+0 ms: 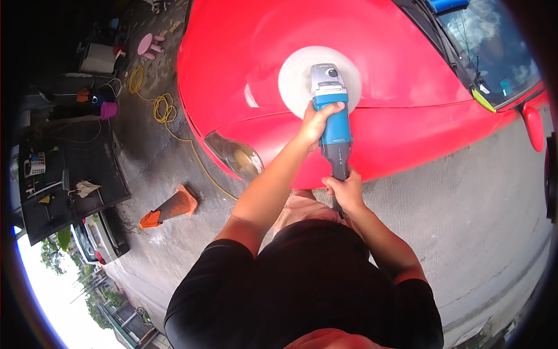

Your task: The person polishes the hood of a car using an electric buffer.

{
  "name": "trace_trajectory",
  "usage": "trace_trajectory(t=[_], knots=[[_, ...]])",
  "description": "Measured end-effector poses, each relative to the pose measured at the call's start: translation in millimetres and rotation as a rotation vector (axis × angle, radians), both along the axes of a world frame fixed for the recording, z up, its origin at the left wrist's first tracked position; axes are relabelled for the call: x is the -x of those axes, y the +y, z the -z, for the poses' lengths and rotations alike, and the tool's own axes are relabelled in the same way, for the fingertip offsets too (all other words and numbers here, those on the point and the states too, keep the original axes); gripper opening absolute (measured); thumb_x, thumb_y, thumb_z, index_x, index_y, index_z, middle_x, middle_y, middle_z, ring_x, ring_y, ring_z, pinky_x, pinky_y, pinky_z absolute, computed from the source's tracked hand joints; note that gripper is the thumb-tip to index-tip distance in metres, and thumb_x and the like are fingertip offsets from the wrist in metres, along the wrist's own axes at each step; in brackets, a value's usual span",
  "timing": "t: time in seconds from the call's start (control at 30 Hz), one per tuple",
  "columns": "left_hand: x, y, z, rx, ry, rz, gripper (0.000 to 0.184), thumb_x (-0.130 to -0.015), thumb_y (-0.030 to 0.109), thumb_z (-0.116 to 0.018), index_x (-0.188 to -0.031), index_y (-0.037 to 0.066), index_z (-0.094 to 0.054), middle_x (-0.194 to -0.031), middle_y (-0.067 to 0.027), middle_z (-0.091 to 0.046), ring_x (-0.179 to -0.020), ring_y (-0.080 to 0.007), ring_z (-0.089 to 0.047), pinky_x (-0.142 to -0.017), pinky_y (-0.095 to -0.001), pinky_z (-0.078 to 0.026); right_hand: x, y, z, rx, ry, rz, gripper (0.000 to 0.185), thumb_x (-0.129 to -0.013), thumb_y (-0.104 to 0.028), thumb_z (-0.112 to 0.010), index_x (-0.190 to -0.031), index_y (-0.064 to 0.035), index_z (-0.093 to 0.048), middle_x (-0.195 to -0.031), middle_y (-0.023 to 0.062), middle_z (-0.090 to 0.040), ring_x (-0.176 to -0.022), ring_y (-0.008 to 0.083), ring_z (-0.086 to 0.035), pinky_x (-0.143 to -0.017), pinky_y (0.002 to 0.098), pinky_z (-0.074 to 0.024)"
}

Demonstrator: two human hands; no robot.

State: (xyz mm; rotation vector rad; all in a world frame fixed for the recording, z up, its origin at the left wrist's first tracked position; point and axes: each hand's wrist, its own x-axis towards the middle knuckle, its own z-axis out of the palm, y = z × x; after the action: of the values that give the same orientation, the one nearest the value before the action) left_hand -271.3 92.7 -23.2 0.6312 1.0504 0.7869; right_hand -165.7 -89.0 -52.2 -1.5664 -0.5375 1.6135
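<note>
A blue and grey car polisher [334, 125] rests with its round white pad [293, 75] on the red hood [232, 64] of a car. My left hand [315, 125] is wrapped around the front of its blue body, close behind the silver head, thumb across the top. Farther back, my right hand [347, 191] grips the dark rear handle. The pad lies near the seam between hood and fender, and its edge looks blurred. Both palms are hidden.
The headlight [235, 154] is left of my arms; the windshield [488, 46] and side mirror [533, 127] are right. A yellow cord [165, 110] runs over the concrete floor. An orange cone [174, 207] lies tipped over. A pink stool [148, 45] is at the far left.
</note>
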Motion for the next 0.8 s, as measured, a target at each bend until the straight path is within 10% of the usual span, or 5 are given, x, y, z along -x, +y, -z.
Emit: trace_trajectory(t=[0.27,0.8], knots=[[-80.3,11.6,15.0,-0.029,-0.117,0.078,0.105,-0.073,0.040,-0.098,-0.147,-0.010,-0.042,-0.130,-0.0246,-0.065,-0.113,-0.0315,-0.073,-0.089,-0.0477,-0.066,-39.7,-0.6,-17.3,0.002,-0.085,0.226,0.032,-0.088,0.006,-0.077,-0.115,0.0038,-0.061,-0.080,0.0103,-0.067,-0.057,0.0167,-0.064,-0.052,0.0322,-0.0524],[15.4,-19.1,47.7,0.123,-0.245,0.105,0.101,-0.079,0.038,-0.094,-0.154,-0.003,-0.041,-0.137,-0.0230,-0.064,-0.125,-0.0328,-0.068,-0.100,-0.0494,-0.061,33.1,-35.6,12.9,0.086,-0.212,-0.008,0.033,-0.091,0.006,-0.073,-0.122,0.0041,-0.061,-0.070,0.0090,-0.066,-0.056,0.0193,-0.064,-0.053,0.0341,-0.0505]])
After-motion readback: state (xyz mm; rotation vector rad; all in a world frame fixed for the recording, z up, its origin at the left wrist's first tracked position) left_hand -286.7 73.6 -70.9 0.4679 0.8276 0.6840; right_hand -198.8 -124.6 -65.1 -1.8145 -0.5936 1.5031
